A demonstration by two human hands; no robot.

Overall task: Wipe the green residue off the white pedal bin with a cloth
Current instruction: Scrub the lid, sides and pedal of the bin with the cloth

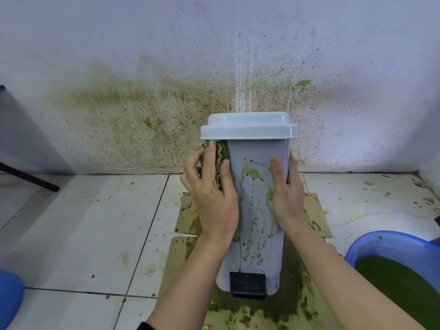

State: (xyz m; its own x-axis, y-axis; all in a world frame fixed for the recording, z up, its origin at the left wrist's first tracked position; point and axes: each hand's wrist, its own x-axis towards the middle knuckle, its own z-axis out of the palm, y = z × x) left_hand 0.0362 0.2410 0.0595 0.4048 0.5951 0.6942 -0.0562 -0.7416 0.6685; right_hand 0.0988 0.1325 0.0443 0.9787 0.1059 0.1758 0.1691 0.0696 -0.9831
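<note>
The bin [257,158] stands on cardboard [188,210] just before the far wall [142,67]. A cloth [221,151] lies against its upper left side; a basin [381,236] sits near right.

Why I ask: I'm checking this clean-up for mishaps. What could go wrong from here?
The cloth under the left hand already looks green, so it may smear the residue across the pedal bin rather than lift it.
The bin stands on stained cardboard; hard wiping might shift it, though the right hand steadies it.
The blue basin of green liquid sits close to the right forearm and could get bumped.
</note>
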